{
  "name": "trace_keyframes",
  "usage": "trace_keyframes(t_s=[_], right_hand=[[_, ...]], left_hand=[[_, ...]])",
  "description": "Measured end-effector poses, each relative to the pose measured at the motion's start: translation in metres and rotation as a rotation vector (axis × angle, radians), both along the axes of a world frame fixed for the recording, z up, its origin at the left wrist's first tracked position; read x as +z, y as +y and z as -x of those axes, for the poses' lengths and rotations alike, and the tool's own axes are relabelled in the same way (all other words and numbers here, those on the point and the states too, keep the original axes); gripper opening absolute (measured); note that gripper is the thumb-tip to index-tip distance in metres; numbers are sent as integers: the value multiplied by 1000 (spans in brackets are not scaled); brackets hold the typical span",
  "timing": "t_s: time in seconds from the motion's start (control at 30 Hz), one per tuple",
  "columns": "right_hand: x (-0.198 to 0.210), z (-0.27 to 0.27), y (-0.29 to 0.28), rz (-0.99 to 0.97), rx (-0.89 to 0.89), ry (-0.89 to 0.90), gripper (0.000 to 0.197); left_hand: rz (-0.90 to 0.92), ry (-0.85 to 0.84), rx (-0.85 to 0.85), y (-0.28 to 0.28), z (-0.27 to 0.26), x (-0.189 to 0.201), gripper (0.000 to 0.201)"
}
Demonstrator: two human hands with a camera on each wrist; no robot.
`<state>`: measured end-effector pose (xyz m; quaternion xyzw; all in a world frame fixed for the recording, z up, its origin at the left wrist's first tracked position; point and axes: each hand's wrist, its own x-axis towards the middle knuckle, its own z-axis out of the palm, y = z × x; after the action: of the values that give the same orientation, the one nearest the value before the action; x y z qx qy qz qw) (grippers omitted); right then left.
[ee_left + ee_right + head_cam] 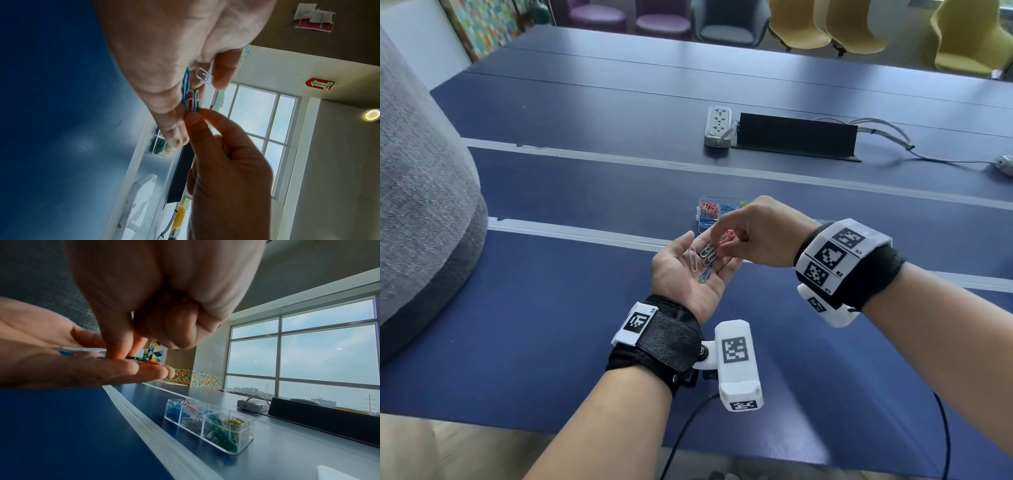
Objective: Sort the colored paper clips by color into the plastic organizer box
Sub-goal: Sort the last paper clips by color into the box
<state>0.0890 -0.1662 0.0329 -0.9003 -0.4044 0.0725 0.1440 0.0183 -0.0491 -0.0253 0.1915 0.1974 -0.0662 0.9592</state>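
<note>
My left hand lies palm up above the blue table, fingers straight. Several paper clips rest on it: a white one, a blue one and grey-green ones. My right hand reaches down from the right, and its thumb and forefinger pinch a red clip at the left fingers. In the left wrist view the right fingertips meet the end of the clip bundle. The clear organizer box stands just beyond the hands, with red, blue, green and yellow clips in separate compartments.
A white power strip and a black cable housing sit farther back on the table, with grey cables trailing right. A grey upholstered shape fills the left. Chairs line the far side.
</note>
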Motion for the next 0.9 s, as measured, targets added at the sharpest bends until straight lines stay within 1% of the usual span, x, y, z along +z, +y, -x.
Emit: trace_keyframes(t_s=[0.13, 0.23, 0.27, 0.3, 0.37, 0.43, 0.47, 0.5, 0.57, 0.73, 0.8, 0.87, 0.9], right_hand=[[-2, -1, 2, -21, 4, 1, 14], [-4, 1, 2, -123, 4, 73, 6], [-3, 1, 2, -194, -28, 144, 4], [-2, 0, 3, -282, -82, 248, 10], [3, -3, 7, -452, -220, 511, 17], [5, -7, 10, -518, -332, 735, 19], [4, -8, 12, -509, -373, 792, 21], [1, -9, 14, -488, -406, 801, 22], [-5, -13, 15, -476, -447, 758, 26], [-8, -30, 6, -554, -506, 792, 28], [-6, -38, -1, -573, -566, 790, 28], [-7, -47, -6, -537, -634, 795, 26], [-7, -52, -8, -479, -656, 799, 25]], left_hand=[[-14, 8, 13, -1, -2, 2, 39], [-12, 6, 31, 0, -4, 2, 35], [-11, 6, 38, 0, -5, 2, 35], [-17, 12, 43, 1, -5, 0, 35], [-36, 31, 51, 1, -7, -1, 35], [-50, 50, 54, 0, -8, -2, 34], [-55, 58, 55, -1, -8, -2, 33], [-58, 66, 54, -2, -9, -2, 33], [-54, 78, 46, -2, -10, -2, 33], [-19, 77, 27, 4, -9, -7, 33], [-10, 72, 29, 7, -9, -8, 33], [-1, 67, 32, 7, -10, -8, 33], [3, 64, 32, 7, -10, -8, 33]])
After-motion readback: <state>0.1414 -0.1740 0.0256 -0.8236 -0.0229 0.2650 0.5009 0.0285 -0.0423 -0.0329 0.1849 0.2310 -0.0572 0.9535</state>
